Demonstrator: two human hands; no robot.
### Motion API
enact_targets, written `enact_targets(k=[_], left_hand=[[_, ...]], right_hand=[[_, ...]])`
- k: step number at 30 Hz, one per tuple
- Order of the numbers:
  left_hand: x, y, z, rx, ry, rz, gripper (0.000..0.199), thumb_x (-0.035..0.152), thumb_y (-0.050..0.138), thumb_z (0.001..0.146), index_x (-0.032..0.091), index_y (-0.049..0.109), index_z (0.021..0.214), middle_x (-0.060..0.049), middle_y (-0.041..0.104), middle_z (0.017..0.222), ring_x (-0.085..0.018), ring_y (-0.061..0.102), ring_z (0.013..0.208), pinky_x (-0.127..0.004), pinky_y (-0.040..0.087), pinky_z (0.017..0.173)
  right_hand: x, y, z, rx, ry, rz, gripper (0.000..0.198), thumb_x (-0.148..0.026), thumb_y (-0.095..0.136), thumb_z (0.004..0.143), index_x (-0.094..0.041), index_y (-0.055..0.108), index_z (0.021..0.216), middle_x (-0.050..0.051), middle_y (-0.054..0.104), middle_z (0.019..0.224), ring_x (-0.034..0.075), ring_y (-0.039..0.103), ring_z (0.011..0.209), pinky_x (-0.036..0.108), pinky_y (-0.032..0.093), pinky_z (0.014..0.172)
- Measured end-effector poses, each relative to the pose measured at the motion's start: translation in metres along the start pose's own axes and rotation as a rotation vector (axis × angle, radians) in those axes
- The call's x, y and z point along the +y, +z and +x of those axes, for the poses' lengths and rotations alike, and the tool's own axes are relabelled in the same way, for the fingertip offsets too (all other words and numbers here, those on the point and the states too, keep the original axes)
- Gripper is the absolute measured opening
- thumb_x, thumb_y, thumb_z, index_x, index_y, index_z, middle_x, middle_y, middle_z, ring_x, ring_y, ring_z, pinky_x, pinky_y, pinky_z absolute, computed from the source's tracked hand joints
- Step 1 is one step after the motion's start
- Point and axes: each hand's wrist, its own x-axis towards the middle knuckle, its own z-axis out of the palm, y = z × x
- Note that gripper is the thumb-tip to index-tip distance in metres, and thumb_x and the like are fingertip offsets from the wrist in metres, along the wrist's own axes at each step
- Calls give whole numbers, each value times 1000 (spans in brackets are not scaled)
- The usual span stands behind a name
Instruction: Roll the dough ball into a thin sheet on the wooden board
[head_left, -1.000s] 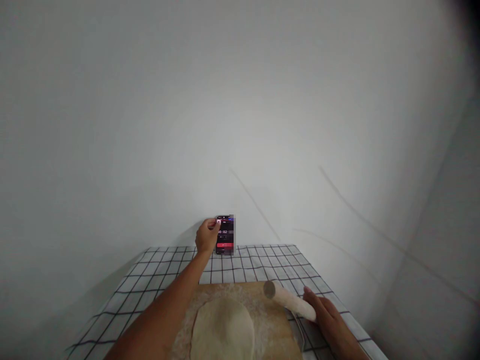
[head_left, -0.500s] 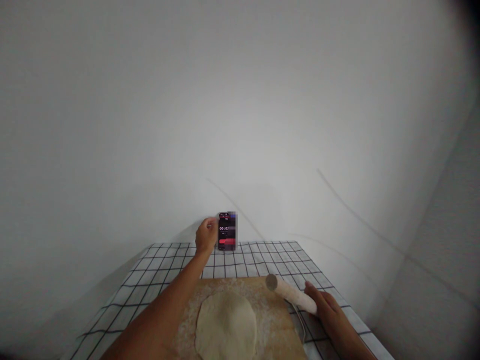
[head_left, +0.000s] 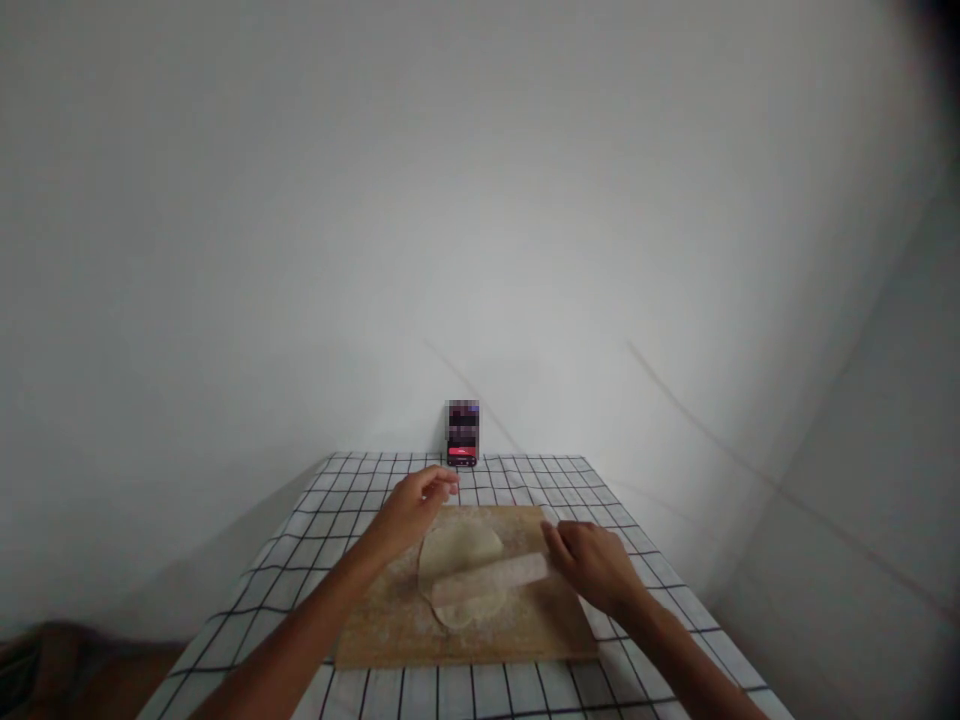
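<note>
A wooden rolling pin (head_left: 495, 579), dusted pale, lies slantwise over the lower part of a flat round of dough (head_left: 459, 548); I cannot tell whether it presses on it. My right hand (head_left: 592, 562) is closed round the pin's right end, at the right side of the floury wooden board (head_left: 397, 630) that bears the dough. The pin's left end is free. My left hand (head_left: 420, 500) hovers by the board's far left edge, holding nothing, fingers slightly bent and apart from the thumb.
A phone (head_left: 462, 450) with a partly blurred screen leans upright against the white wall (head_left: 480, 250) at the table's far edge. A black-and-white checked cloth (head_left: 300, 570) covers the table. Something brown (head_left: 67, 660) stands at the lower left.
My left hand has come back from beside the phone towards the dough. My right hand has brought the rolling pin from the board's right edge over the dough. The view has shifted.
</note>
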Motion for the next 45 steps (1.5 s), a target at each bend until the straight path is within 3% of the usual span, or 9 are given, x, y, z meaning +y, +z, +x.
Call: enact_targets(k=[4,6,10,14,20,28,37,40,45], left_hand=[[2,8,-27,-84,-55,221,37,45,45,100,23,72,111,-7,78,115,-25,71,108,-38,54,94],[-7,18,-41,-56,-72,406,41,43,38,103,22,71,117,-9,76,121,-27,69,115,-42,51,100],[-33,32,-57,74,39,786,40,31,37,103,20,65,129,-11,69,136,-30,58,132,-55,38,116],[-50,36,-53,133,98,957,43,24,40,101,16,59,139,-15,60,149,-35,46,145,-67,29,119],[-53,42,-62,157,175,978,44,27,39,102,12,58,139,-17,64,143,-33,55,137,-62,38,117],[-39,48,-91,169,357,1051,52,33,36,105,7,45,149,-21,54,153,-34,49,144,-61,42,116],[-22,56,-115,188,373,977,56,35,38,105,8,41,154,-16,48,159,-29,44,149,-51,47,116],[-24,54,-110,145,354,993,53,36,37,105,8,49,149,-18,52,155,-30,50,144,-53,47,115],[-31,50,-85,136,198,1018,48,33,39,104,7,60,139,-22,59,147,-38,52,141,-66,42,114]], right_hand=[[-43,-5,6,-42,6,-103,63,-45,25,108,-20,71,74,13,77,85,24,72,78,31,39,66],[-54,-2,10,-81,0,-110,57,-43,29,108,-19,73,79,13,78,89,25,73,81,32,41,68],[-56,2,18,-127,-72,-48,41,-40,35,107,-20,70,100,9,77,96,25,72,88,32,42,70],[-49,7,28,-116,-163,-27,39,-40,33,108,-21,67,111,9,72,111,24,68,99,32,46,77],[-36,24,33,-66,-263,21,38,-34,36,106,-23,64,128,10,67,130,25,63,116,39,49,99],[-33,37,-7,57,-270,52,46,-34,30,108,-20,65,135,9,63,145,27,54,137,50,43,116],[-31,37,-49,94,-260,113,47,-36,33,109,-20,60,145,8,55,155,24,46,147,47,41,121],[-32,33,-43,63,-259,115,47,-37,32,109,-20,61,143,8,58,152,24,48,145,47,40,121],[-41,16,1,-28,-253,86,45,-37,31,110,-20,70,124,9,70,135,23,63,128,41,48,110]])
